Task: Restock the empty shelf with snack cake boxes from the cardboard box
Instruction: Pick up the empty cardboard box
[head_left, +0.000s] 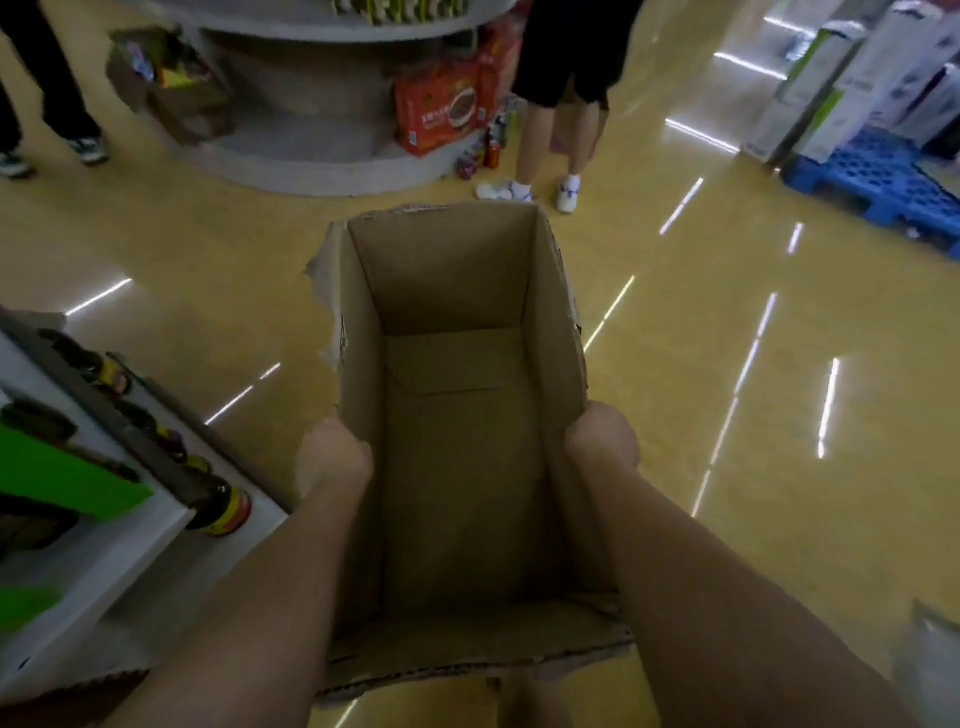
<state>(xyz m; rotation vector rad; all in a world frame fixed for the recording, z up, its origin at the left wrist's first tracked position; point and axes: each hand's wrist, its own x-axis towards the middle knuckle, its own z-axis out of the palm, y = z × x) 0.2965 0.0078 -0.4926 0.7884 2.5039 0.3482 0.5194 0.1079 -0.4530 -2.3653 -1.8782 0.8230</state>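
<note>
A person's left hand (332, 452) and right hand (605, 434) clamp opposite side walls of a tall, open-topped brown cardboard box (457, 415), carrying it level above the glossy tan shop floor (727, 467), its inside visibly empty of snack cakes, suggesting restocking is complete.

A: The box (457, 415)?
B: Plain brown cardboard inside, paler torn edge on the left rim.
A: The floor (727, 364)?
B: Glossy yellow-tan, crossed by thin white light streaks.
A: On the left?
B: A white shelf (104, 561) with bright green cards (57, 478), and dark jars (221, 512) with red and yellow labels.
A: Farther off?
B: A grey round stand (311, 130), red cartons (439, 111) printed with yellow lettering, a blue pallet (878, 182) under white boxes (852, 78). A bystander wears black shorts (566, 57) and white shoes (569, 192).
</note>
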